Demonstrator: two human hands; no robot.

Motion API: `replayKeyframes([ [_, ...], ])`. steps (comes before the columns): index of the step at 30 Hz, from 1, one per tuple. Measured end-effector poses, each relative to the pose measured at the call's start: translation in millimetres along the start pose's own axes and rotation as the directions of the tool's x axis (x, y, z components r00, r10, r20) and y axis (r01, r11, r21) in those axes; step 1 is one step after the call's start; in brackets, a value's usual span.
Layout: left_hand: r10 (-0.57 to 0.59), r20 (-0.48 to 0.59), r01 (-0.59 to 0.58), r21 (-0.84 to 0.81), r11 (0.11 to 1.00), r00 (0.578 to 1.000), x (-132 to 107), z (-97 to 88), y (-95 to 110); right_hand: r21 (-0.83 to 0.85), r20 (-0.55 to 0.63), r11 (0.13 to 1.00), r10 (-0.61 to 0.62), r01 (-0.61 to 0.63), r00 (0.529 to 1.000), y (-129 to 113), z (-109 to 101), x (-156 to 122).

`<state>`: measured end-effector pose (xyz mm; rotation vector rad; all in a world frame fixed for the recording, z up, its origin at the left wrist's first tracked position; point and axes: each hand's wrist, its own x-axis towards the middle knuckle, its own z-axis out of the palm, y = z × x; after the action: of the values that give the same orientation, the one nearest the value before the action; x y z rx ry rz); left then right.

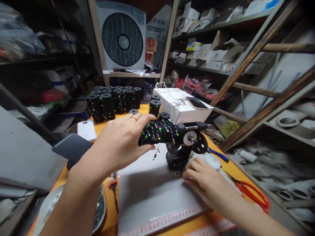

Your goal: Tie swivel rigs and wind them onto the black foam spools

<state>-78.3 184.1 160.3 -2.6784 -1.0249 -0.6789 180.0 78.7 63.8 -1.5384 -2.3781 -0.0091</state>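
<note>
Bench work at a small geared device. The left hand (123,134) has its fingers wrapped around the left end of a wound black cylinder (159,131), which lies level against the geared device (193,139), above the far part of a pale board (145,196). The right hand (205,177) is low on the near right side of the device, fingers curled; whether they grasp anything cannot be told. A small dark piece (155,156) is visible just below the cylinder. Upright black cylinders (107,106) stand far left on the orange tabletop (112,216); red-handled scissors (254,195) lie at right. The step in hand appears to be steadying the wound cylinder while the right fingers work near the device's base. The next move would call for a firm left hold and fine right-finger control, clear of the gears.
</note>
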Motion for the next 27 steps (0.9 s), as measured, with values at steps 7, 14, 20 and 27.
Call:
replayKeyframes([
  [7, 0.006, 0.016, -0.006, -0.012, 1.000, 1.000, 0, 1.8, -1, 0.055, -0.031, 0.983, 0.177, -0.175, 0.984, 2, 38, -1],
  [14, 0.009, 0.033, -0.009, -0.013, 1.000, 0.999, 2, 2.6, -2, 0.120, -0.066, 0.980, 0.170, -0.161, 0.983, 0, 50, 8],
  [20, 0.037, -0.001, -0.037, 0.043, 0.998, 0.999, 2, 1.8, 3, 0.167, -0.072, 0.978, 0.139, -0.126, 0.988, -11, 47, 7],
  [27, 0.131, -0.070, -0.126, 0.069, 0.990, 0.989, 8, 8.2, 24, 0.230, -0.052, 0.968, 0.114, -0.099, 0.992, -10, 48, 6],
])
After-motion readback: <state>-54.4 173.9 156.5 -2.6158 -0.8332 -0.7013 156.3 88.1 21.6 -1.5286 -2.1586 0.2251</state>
